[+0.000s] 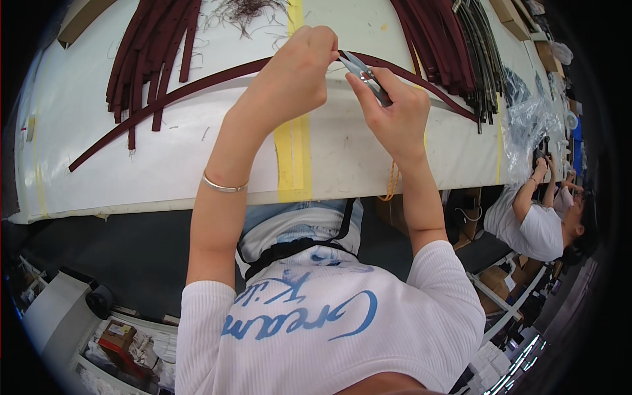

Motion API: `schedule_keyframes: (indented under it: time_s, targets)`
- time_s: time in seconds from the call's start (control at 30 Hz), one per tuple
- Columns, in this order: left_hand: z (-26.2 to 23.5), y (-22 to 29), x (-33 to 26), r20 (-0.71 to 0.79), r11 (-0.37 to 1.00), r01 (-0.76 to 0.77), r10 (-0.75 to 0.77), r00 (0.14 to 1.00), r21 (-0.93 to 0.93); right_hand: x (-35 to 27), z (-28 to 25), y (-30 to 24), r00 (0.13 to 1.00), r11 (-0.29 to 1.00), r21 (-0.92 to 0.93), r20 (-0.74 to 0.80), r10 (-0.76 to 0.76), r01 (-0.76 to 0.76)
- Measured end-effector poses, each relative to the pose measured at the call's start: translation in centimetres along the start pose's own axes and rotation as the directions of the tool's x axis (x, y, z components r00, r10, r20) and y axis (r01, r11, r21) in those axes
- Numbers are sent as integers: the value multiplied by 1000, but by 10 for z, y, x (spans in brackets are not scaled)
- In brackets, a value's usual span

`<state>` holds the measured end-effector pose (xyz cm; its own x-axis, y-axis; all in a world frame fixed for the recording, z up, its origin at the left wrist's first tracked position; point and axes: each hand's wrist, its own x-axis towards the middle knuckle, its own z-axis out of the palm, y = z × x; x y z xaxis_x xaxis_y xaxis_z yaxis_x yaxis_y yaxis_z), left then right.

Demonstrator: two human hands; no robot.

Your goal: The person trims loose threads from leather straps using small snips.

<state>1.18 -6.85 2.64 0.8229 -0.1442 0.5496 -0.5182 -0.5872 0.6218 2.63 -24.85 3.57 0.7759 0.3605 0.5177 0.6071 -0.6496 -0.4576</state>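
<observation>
right hand [395, 112] holds snips [363, 74] at left hand [296, 69].

We saw dark maroon flat leather strips [148, 46] heaped toward the far left corner of the white paper-covered worktable [85, 131], and one long maroon strip [164, 99] curving across it. A pale yellow tape band [294, 158] ran from the near edge to the far edge. The small thread snips [364, 76] were silver-grey. Black-grey strips [480, 52] lay by the far right corner. A thin bangle [224, 186] was silver.
</observation>
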Motion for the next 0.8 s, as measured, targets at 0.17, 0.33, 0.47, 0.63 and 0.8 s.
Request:
schedule_keyframes:
  time_s: [0.17,0.33,0.47,0.63,0.8]
  targets:
    - [1,0,0,-22,1000,-20,20,1000,6,2,-6,-1,996,996,57,59,71,-74]
    - [1,0,-1,-7,1000,-3,3,1000,7,3,-4,-1,994,995,64,77,77,-82]
    - [4,2,0,18,1000,-4,4,1000,2,2,-4,1,993,996,14,85,83,-84]
    - [4,0,0,-30,998,42,-43,999,-50,9,-12,0,868,789,363,225,442,-496]
    - [-2,1,1,-35,979,131,-138,990,-155,9,-12,9,603,87,647,641,475,-757]
